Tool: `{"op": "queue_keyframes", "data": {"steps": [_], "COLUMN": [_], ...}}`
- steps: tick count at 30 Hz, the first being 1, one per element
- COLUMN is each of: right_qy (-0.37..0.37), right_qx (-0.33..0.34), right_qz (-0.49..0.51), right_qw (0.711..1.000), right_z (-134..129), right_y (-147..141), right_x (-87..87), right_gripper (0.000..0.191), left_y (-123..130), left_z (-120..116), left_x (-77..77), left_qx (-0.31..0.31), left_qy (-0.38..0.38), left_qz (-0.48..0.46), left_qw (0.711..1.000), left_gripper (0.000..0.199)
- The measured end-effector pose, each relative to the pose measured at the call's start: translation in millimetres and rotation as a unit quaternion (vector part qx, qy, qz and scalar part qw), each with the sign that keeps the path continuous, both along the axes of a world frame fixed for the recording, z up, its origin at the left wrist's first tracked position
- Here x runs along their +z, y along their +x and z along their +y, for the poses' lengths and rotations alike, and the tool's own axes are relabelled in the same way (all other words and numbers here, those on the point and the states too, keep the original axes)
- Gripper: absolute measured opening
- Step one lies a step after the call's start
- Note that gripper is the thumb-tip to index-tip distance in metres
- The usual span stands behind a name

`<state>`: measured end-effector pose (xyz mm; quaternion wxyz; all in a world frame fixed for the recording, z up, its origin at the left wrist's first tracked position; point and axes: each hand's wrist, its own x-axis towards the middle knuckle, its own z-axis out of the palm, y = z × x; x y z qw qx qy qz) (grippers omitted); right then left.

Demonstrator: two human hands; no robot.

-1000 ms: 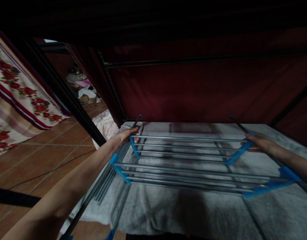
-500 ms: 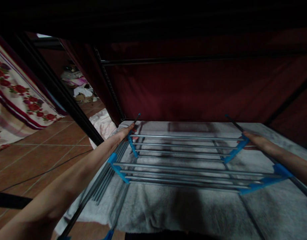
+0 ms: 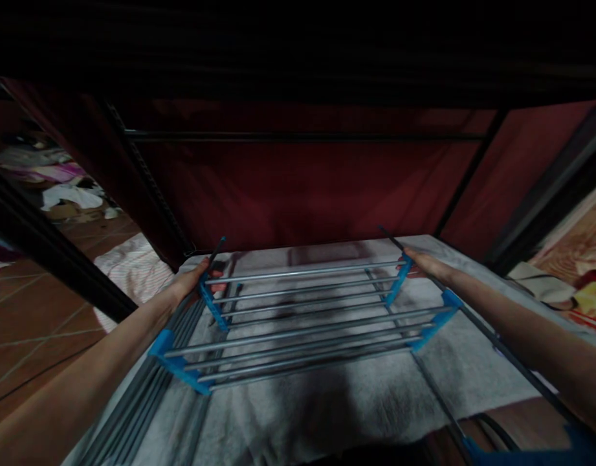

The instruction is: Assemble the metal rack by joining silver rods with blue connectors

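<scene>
A partly assembled shoe rack (image 3: 298,336) of grey metal tubes and blue plastic side brackets lies over a grey blanket (image 3: 317,414). Its two tiers of crossbars run left to right between long side poles. My left hand (image 3: 198,279) is closed around the far left corner, by the blue bracket (image 3: 211,301) and the pole end. At the far right corner, my right hand (image 3: 418,261) grips the opposite bracket (image 3: 399,278) and pole; some of its fingers are hidden behind. Beneath my left forearm lie several loose metal tubes (image 3: 132,395), side by side.
A dark red fabric wall (image 3: 302,188) with a black horizontal bar (image 3: 302,136) stands behind the blanket. A black post (image 3: 59,246) rises at left, beside the tiled floor (image 3: 16,317) and a heap of clothes (image 3: 59,181). Colourful cloth (image 3: 591,298) lies at right.
The view has turned right, so the rack and both hands appear further left. Cloth at the right has come into sight. Both hands keep their hold on the rack's far corners.
</scene>
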<state>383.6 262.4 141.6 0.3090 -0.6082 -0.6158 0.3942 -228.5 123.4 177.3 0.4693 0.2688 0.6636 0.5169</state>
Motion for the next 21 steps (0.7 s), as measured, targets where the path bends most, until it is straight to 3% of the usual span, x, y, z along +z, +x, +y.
{"op": "queue_keyframes", "data": {"steps": [2,4,13,18,21], "right_qy": [-0.074,-0.100,-0.102,-0.118,-0.123], "right_qx": [-0.025,-0.049,-0.109,-0.126,-0.115], "right_qz": [0.067,0.118,0.193,0.215,0.208], "right_qw": [0.995,0.987,0.970,0.961,0.964], "right_z": [-3.4,-5.8,-11.4,-9.9,-7.3], "right_y": [-2.0,-5.0,-20.1,-19.4,-17.0], "right_x": [4.1,6.5,10.6,12.1,10.1], "right_gripper": [0.039,0.037,0.029,0.025,0.026], "left_y": [-1.5,-4.5,-30.5,-27.1,-23.3], "left_z": [0.4,1.5,15.7,13.4,11.1], "left_x": [-0.4,-1.8,-28.0,-25.3,-22.3], "left_qx": [-0.015,-0.028,-0.013,-0.004,-0.002], "left_qy": [-0.007,-0.017,-0.020,-0.030,-0.014], "left_qz": [0.009,0.014,0.053,0.064,0.068], "left_qw": [1.000,0.999,0.998,0.998,0.998], "left_gripper": [0.035,0.034,0.047,0.049,0.035]}}
